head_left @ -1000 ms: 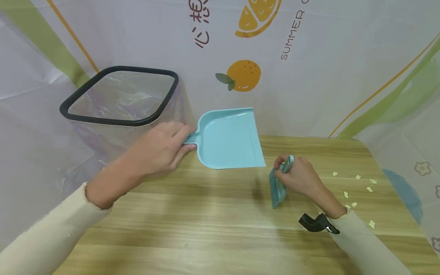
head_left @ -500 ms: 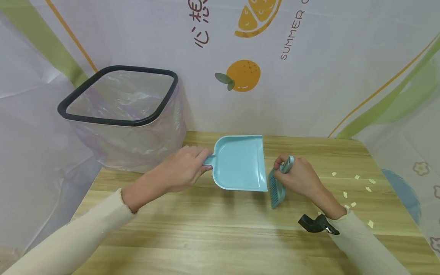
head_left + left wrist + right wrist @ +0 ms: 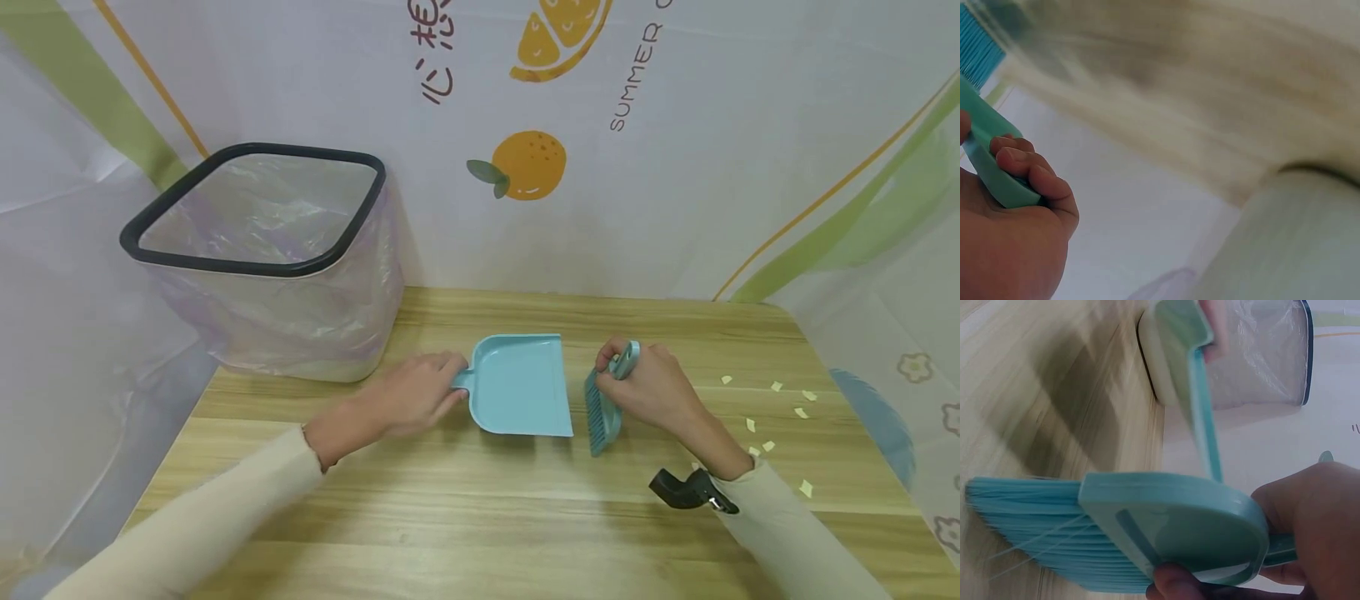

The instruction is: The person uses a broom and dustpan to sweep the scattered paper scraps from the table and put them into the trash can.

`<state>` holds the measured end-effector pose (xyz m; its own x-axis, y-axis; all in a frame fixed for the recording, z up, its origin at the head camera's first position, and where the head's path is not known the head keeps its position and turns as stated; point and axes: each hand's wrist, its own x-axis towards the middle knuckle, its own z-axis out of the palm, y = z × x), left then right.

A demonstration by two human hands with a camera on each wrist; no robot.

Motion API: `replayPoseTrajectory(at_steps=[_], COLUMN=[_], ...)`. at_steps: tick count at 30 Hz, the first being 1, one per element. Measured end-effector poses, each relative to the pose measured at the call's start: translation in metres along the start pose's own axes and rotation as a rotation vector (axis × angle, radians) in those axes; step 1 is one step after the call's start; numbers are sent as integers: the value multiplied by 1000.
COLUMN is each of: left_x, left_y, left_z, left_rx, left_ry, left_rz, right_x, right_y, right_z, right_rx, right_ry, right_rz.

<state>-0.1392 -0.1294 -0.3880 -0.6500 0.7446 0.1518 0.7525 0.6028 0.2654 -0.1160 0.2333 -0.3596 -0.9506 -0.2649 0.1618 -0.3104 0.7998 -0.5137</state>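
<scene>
My left hand (image 3: 420, 392) grips the short handle of a light blue dustpan (image 3: 519, 385), whose flat open edge faces right. The pan is held low over the wooden table, its shadow showing just beneath. In the left wrist view the fingers curl round the dustpan's handle (image 3: 1000, 172). A matching blue hand brush (image 3: 606, 408) is in my right hand (image 3: 656, 385), bristles pointing down and left, close to the pan's edge. The right wrist view shows the brush's bristles (image 3: 1054, 534) near the table, with thumb and fingers pinching its body.
Several small pale yellow paper scraps (image 3: 751, 425) lie scattered on the right of the table (image 3: 450, 517). A bin (image 3: 300, 325) with a black rim and clear liner stands at the back left. Printed white sheeting (image 3: 675, 208) closes off the back and sides.
My left hand has brought the dustpan down toward the table, away from the bin and first to the right, then slightly back left. The right hand with the brush has hardly moved.
</scene>
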Motion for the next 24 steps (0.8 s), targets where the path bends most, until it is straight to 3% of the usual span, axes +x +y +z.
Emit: replayPoseTrajectory(at_steps=[10, 24], left_x=[7, 10], left_y=[-6, -7], left_z=[26, 39], left_rx=[-1, 39], left_ry=[-107, -167], left_rz=[-29, -45], right_x=[0, 0], right_y=[0, 1], right_z=[1, 1], right_rx=[-1, 2], right_ry=[0, -3], right_rz=[-2, 6])
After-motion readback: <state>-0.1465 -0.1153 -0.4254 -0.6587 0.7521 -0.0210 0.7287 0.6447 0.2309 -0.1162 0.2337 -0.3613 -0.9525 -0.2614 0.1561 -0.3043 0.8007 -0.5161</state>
